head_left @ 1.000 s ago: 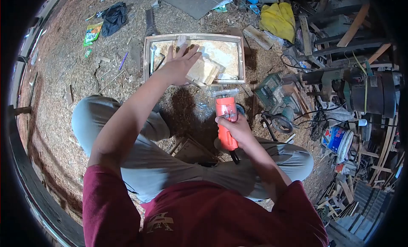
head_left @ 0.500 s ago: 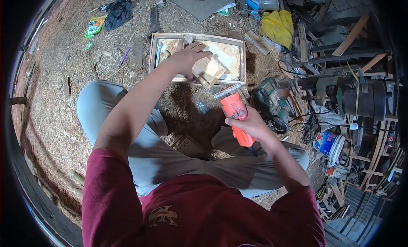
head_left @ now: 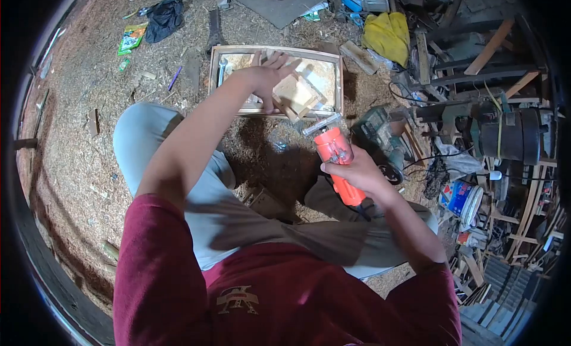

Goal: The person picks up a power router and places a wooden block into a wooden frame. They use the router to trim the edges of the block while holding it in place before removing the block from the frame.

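Observation:
My right hand (head_left: 360, 172) is wrapped round an orange power tool (head_left: 336, 152) with a flat metal base at its upper end. That base is close to the near right corner of a small wooden frame piece (head_left: 306, 95). Fingers spread, my left hand (head_left: 267, 78) reaches over the wooden piece and a shallow wooden tray (head_left: 340, 78); whether its fingertips press on the wood cannot be made out. Pale sawdust covers the tray floor, and a wrench (head_left: 222, 71) lies at its left side.
A green power tool (head_left: 377, 132) lies right of the tray. Beyond are a yellow cloth (head_left: 388, 38), a machine with a dark drum (head_left: 516, 136), a paint bucket (head_left: 463, 202) and wood scraps. A black bag (head_left: 163, 19) lies upper left.
The orange tool in my right hand has shifted slightly right and its base has turned. My left hand has moved a little right, its fingers more raised and spread.

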Demonstrator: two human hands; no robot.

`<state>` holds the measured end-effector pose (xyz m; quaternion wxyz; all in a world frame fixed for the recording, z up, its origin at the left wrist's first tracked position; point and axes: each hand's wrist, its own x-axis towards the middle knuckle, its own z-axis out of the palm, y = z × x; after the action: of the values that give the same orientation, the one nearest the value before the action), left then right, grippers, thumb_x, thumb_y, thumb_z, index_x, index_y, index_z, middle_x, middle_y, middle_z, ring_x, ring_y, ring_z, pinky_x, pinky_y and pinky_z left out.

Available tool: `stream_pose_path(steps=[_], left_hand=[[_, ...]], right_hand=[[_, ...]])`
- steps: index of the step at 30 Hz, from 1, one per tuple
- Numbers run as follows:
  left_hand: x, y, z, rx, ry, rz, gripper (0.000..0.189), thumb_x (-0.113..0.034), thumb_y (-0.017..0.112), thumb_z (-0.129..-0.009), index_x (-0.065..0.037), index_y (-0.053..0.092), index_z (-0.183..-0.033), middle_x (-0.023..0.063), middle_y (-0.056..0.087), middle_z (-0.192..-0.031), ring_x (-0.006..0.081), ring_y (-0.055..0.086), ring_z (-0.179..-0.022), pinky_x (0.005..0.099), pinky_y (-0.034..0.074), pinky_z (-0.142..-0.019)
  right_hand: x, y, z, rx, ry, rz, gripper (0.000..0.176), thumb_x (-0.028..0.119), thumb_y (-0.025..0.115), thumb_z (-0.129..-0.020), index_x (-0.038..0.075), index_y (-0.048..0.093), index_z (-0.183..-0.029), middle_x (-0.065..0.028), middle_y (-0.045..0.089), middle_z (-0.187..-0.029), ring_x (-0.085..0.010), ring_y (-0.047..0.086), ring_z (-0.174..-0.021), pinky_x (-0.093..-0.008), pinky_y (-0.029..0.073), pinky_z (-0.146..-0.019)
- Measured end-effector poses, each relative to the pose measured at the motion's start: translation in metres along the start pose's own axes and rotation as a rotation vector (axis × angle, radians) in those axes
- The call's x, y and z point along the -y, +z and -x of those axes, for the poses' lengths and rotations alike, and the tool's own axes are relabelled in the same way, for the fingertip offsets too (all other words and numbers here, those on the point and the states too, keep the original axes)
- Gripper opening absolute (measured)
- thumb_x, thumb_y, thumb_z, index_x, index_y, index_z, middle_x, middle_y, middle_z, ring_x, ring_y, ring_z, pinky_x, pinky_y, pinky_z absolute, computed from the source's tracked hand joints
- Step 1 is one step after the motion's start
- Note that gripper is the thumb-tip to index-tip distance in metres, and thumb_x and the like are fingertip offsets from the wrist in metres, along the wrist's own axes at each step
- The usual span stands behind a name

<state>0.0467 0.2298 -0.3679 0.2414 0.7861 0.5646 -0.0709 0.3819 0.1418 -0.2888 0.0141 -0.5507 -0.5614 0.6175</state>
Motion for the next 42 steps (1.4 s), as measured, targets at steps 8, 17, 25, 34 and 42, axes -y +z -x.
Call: stream_pose_path(steps=[8, 17, 25, 34, 42], left_hand=[[-0.002, 0.073, -0.009, -0.438, -0.059, 0.138, 0.078, -0.051, 0.048, -0.112, -0.010, 0.021, -0.173, 0.0136, 0.021, -0.181, 0.0323, 0.014, -0.168, 0.0609, 0.003, -0.134], [-0.006, 0.097, -0.009, -0.579, -0.008, 0.056, 0.065, -0.032, 0.047, -0.113, -0.007, 0.028, -0.170, 0.0096, 0.035, -0.175, 0.0273, 0.026, -0.165, 0.0614, 0.011, -0.133], [-0.006, 0.103, -0.009, -0.660, 0.015, 0.101, 0.068, -0.034, 0.056, -0.109, -0.014, 0.032, -0.170, 0.0086, 0.044, -0.170, 0.0281, 0.033, -0.162, 0.0631, 0.012, -0.133], [-0.009, 0.100, -0.010, -0.624, -0.002, 0.137, 0.071, -0.028, 0.060, -0.105, -0.016, 0.033, -0.170, 0.0050, 0.042, -0.172, 0.0258, 0.033, -0.163, 0.0649, 0.011, -0.132], [-0.008, 0.099, -0.011, -0.623, -0.006, 0.148, 0.073, -0.024, 0.061, -0.104, -0.015, 0.032, -0.170, 0.0050, 0.042, -0.172, 0.0254, 0.035, -0.162, 0.0659, 0.011, -0.132]], right_hand=[[-0.057, 0.015, -0.044, -0.073, -0.129, 0.165, 0.051, 0.037, 0.092, -0.082, 0.005, 0.070, -0.116, -0.0106, 0.075, -0.101, -0.0235, 0.073, -0.092, -0.0384, 0.056, -0.087], [-0.052, 0.006, -0.047, 0.045, -0.051, 0.306, 0.052, 0.025, 0.092, -0.085, 0.004, 0.066, -0.124, -0.0035, 0.073, -0.106, -0.0134, 0.067, -0.095, -0.0336, 0.055, -0.090], [-0.046, -0.001, -0.054, 0.061, -0.048, 0.313, 0.067, 0.043, 0.093, -0.079, 0.003, 0.068, -0.125, -0.0129, 0.076, -0.110, -0.0248, 0.074, -0.100, -0.0386, 0.056, -0.093], [-0.056, -0.004, -0.062, 0.041, -0.072, 0.387, 0.055, 0.029, 0.094, -0.082, 0.002, 0.065, -0.121, -0.0065, 0.073, -0.104, -0.0155, 0.067, -0.094, -0.0349, 0.055, -0.090], [-0.044, -0.004, -0.061, 0.030, -0.037, 0.401, 0.059, 0.029, 0.095, -0.081, 0.001, 0.065, -0.123, -0.0075, 0.074, -0.105, -0.0163, 0.069, -0.095, -0.0354, 0.056, -0.091]])
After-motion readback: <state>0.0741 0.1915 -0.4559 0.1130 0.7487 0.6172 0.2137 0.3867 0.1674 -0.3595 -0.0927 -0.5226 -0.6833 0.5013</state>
